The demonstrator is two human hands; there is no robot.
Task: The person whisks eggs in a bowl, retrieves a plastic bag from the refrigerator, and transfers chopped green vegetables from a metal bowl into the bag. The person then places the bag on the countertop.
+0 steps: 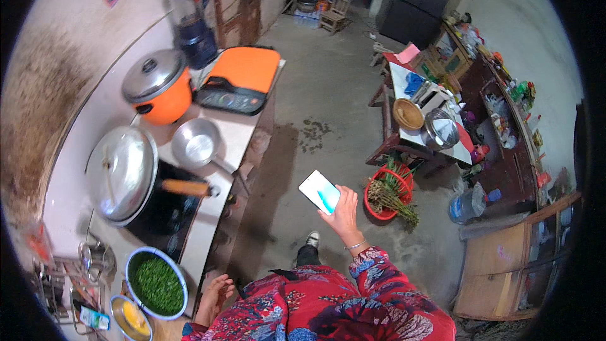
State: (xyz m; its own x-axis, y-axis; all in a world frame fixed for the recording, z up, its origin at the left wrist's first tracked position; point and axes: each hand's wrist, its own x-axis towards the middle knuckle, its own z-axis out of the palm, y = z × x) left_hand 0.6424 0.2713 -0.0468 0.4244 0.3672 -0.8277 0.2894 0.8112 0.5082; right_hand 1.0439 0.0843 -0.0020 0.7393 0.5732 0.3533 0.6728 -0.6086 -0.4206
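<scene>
Held out over the floor, my right hand (344,210) grips a smartphone (320,191) with its bright screen facing up. My left hand (218,293) hangs beside the counter edge, fingers slightly curled and apart, with nothing in it. Left of that hand, an enamel basin (183,304) holds chopped greens (157,284). A smaller bowl (113,304) of yellow food, perhaps beaten egg, sits against the basin. Farther up the counter, a lidded wok (124,175) with a wooden handle (185,187) rests on a black cooktop (165,213).
The counter (201,232) also bears a metal saucepan (196,143), an orange rice cooker (163,97), an orange electric griddle (244,68) and a blender (193,23). To the right stand a red basket (381,213) of leafy plants, a cluttered table (400,76) and a water jug (466,206).
</scene>
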